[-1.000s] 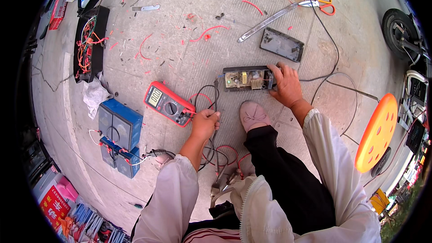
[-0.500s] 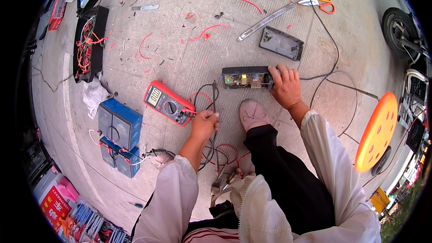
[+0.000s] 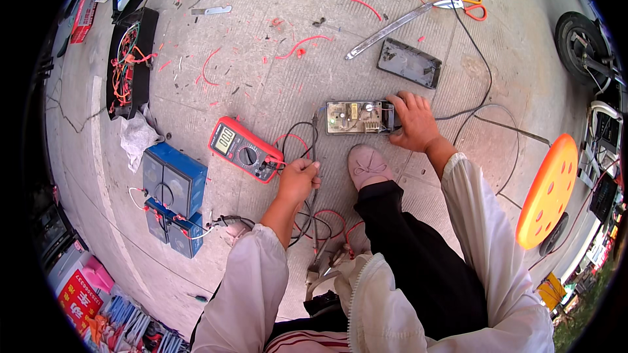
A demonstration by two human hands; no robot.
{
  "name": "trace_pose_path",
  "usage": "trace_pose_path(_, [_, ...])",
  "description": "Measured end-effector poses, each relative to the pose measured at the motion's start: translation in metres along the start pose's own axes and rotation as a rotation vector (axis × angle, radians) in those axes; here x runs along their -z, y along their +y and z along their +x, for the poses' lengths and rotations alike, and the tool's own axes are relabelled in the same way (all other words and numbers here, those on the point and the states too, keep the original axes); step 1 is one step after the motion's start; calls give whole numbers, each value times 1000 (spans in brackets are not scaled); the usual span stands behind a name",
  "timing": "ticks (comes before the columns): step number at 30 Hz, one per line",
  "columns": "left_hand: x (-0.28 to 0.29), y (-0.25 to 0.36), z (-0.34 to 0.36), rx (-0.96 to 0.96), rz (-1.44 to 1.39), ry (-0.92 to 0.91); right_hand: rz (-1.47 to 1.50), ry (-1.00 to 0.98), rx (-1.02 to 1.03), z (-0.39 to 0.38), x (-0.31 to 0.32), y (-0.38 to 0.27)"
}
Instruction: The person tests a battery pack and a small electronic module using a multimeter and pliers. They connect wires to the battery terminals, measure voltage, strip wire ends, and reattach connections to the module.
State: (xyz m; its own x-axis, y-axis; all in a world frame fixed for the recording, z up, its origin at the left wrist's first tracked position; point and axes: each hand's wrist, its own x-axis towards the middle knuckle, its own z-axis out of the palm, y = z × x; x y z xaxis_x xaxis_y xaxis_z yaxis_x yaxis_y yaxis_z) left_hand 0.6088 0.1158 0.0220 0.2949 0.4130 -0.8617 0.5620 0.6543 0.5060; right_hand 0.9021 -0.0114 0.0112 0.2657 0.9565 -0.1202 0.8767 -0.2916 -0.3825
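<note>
My right hand [image 3: 415,124] grips the right end of an opened charger-like case [image 3: 387,117], thumb below and fingers above. Its circuit board [image 3: 353,117] faces up, showing a yellow component and several others. My left hand [image 3: 298,180] is closed in a pinch on a thin dark rod [image 3: 314,150], whose far tip points up just left of the board, apart from it. Left of that hand lies a red multimeter [image 3: 245,150] with its display lit and leads plugged in. Coiled black and red leads [image 3: 330,216] lie under and beside the rod.
A black case cover [image 3: 409,63], orange-handled scissors [image 3: 468,4] and a long metal bar [image 3: 389,31] lie beyond. At left stand blue batteries [image 3: 173,180] and a black box of red wires [image 3: 131,65]. An orange stool [image 3: 548,189] is at right; my shoe [image 3: 369,165] is below the board.
The right hand has rolled the case so the circuit board, seen edge-on before, now faces up. The rod's tip has shifted slightly right; the left hand has hardly moved.
</note>
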Motion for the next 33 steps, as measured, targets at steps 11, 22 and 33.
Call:
trace_pose_path(11, [11,0,-1,68,-55,-26,72,-20,-51,0,14,-4])
trace_pose_path(22, [7,-10,11,59,-119,-21,168,194,-124,3,34,13])
trace_pose_path(33, [63,-10,-46,16,323,-134,-193,295,-106,98,90,57])
